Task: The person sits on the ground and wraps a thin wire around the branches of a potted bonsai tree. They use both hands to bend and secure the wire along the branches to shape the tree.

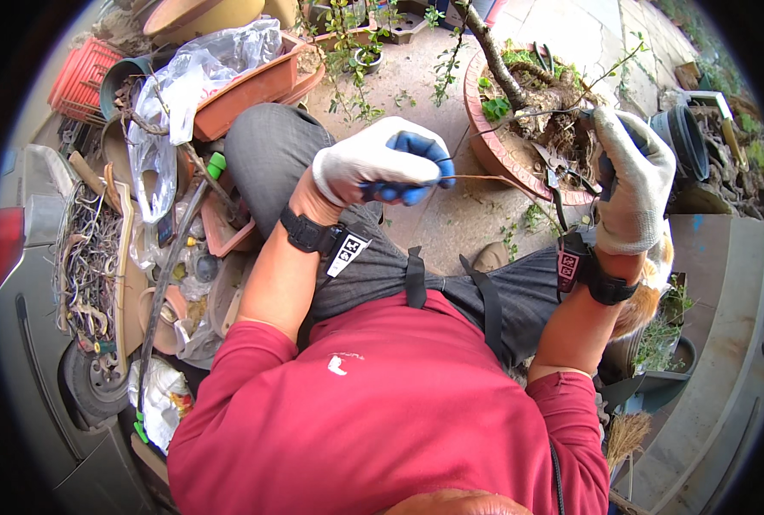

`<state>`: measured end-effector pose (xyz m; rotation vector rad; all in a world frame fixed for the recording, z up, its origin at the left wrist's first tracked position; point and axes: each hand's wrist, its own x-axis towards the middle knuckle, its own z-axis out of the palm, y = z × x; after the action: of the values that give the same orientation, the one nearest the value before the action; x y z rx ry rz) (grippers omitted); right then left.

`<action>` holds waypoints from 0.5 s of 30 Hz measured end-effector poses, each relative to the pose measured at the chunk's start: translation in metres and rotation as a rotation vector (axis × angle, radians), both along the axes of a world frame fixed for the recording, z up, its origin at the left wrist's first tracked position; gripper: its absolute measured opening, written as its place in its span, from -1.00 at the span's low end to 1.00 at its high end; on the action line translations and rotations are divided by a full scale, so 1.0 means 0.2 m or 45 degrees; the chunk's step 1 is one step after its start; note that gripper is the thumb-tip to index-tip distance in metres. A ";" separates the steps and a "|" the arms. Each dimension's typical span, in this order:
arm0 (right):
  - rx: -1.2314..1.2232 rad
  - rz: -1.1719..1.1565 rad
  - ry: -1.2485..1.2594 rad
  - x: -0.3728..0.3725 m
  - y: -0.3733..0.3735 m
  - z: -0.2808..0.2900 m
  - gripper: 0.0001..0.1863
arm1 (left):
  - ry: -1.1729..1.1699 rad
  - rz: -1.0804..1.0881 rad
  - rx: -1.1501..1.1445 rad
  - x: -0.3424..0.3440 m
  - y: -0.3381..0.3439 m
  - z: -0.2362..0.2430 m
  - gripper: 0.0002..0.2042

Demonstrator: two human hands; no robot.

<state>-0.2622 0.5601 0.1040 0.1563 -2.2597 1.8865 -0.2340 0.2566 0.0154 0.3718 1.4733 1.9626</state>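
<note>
My left hand (382, 163), in a white glove with a blue palm, is closed around one end of a thin brown wire-like strand (485, 178). The strand runs right toward the rim of a round terracotta-coloured pot (483, 146). In the pot a small tree with a thick bare trunk (504, 75) leans over exposed roots and soil. My right hand (633, 176), gloved alike, is raised at the pot's right side with fingers bent together near a thin twig; what they hold is hidden. Metal cutters (554, 160) with parted jaws lie at the pot's near edge, beside my right hand.
At left, a tray of wire pieces (94, 275) stands near a long planter (249, 90), a plastic bag (163, 103) and a red basket (86, 77). Small potted plants (367, 58) stand ahead. A dark pot (681, 142) and a grey ledge (721, 292) are at right.
</note>
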 end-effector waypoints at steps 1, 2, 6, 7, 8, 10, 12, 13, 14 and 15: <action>0.036 -0.017 0.018 0.01 0.01 0.01 -0.80 | -0.002 0.109 -0.108 0.00 0.02 -0.01 -0.73; 0.059 -0.037 0.036 0.01 0.02 0.02 -0.80 | 0.042 0.199 -0.108 -0.01 0.05 -0.02 -0.77; 0.131 -0.112 0.056 0.04 0.02 0.02 -0.79 | -0.099 0.653 0.215 -0.08 0.11 -0.15 -0.81; 0.077 -0.091 0.045 0.04 0.03 0.02 -0.80 | -0.177 0.678 0.328 -0.10 0.10 -0.17 -0.79; 0.078 -0.099 0.035 0.04 0.03 0.01 -0.80 | -0.237 0.670 0.447 -0.11 0.08 -0.20 -0.76; 0.077 -0.124 0.014 0.03 0.04 -0.01 -0.80 | -0.186 0.553 0.588 -0.09 0.05 -0.22 -0.75; -0.008 -0.174 0.029 0.00 0.04 -0.03 -0.80 | -0.092 0.403 0.655 -0.06 0.02 -0.22 -0.74; -0.058 -0.205 0.017 -0.01 0.04 -0.04 -0.80 | -0.046 0.331 0.683 -0.04 0.01 -0.21 -0.73; -0.100 -0.221 0.025 -0.02 0.05 -0.05 -0.79 | -0.022 0.222 0.709 -0.03 0.01 -0.20 -0.67; -0.148 -0.241 0.019 -0.02 0.05 -0.05 -0.79 | 0.041 0.206 0.631 -0.02 0.01 -0.19 -0.64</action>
<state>-0.2672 0.5708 0.0947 -0.0586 -2.0676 1.9022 -0.2376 0.2591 -0.0221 0.5099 1.0451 2.4592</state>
